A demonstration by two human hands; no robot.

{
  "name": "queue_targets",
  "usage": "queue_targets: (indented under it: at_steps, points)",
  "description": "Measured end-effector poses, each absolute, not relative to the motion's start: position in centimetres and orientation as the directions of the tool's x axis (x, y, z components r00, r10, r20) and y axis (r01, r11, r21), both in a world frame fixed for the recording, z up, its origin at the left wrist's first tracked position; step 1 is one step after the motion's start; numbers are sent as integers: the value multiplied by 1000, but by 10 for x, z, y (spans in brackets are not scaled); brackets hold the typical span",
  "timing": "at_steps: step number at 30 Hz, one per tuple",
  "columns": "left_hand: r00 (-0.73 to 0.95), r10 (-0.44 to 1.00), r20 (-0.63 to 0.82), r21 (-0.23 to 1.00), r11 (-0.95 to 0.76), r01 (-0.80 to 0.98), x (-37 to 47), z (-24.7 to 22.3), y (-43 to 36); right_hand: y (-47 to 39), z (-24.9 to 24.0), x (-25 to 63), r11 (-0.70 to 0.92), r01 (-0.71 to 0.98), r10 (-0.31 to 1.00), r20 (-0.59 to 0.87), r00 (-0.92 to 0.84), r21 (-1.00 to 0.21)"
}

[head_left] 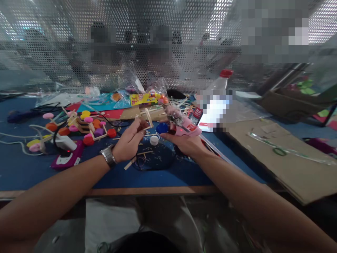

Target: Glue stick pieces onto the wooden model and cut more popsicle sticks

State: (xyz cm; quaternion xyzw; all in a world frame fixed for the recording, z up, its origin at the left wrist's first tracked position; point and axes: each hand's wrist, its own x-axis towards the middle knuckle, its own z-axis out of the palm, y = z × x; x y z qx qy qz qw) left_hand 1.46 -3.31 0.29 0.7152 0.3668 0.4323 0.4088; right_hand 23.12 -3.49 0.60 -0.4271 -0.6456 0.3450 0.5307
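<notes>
My left hand [129, 140], with a metal watch at the wrist, is closed in a pinch on thin wooden sticks [149, 117] joined at an angle. My right hand [184, 142] grips a blue bottle cap [162, 128] at its edge, thumb in front; the other fingers are mostly hidden. Just behind that hand is a pink glue gun [190, 127], its nozzle end tangled in stringy glue. Between the hands, lower down, sits a white cap [154, 141]. Loose wooden sticks [130, 163] lie in front of my left hand.
At left are a colourful stick-and-disc model [86, 126] and a purple power strip [70, 158] with cables. A lit phone [213, 112] leans near a red-capped plastic bottle [222, 82]. Cardboard [284, 154] covers the right side. A perforated metal screen [184, 66] stands behind the table.
</notes>
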Motion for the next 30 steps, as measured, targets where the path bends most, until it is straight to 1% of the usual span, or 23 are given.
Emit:
queue_targets:
  at_steps: [4, 7, 11, 15, 19, 25, 30]
  points:
    - [374, 858, 353, 854, -459, 246, 13, 3, -33, -35, 3, 232, 370, 144, 929, 366, -57, -918]
    - [384, 847, 369, 828, -487, 279, 14, 3, -33, -31, -7, 234, 323, 101, 946, 319, -52, -941]
    - [395, 838, 376, 805, -507, 309, 14, 3, -33, -29, -19, 235, 242, 55, 969, 238, -68, -969]
    - [399, 837, 373, 794, -511, 329, 14, 1, -33, -31, -16, 233, 188, 6, 978, 186, -93, -982]
    - [396, 841, 368, 789, -508, 346, 15, 3, -34, -32, -11, 231, 171, -31, 982, 173, -70, -985]
    - [389, 846, 365, 787, -504, 356, 17, 6, -36, -31, -14, 232, 162, -22, 987, 161, 15, -987]
    - [397, 839, 373, 794, -510, 332, 16, 4, -36, -28, -13, 231, 203, -49, 979, 204, -22, -978]
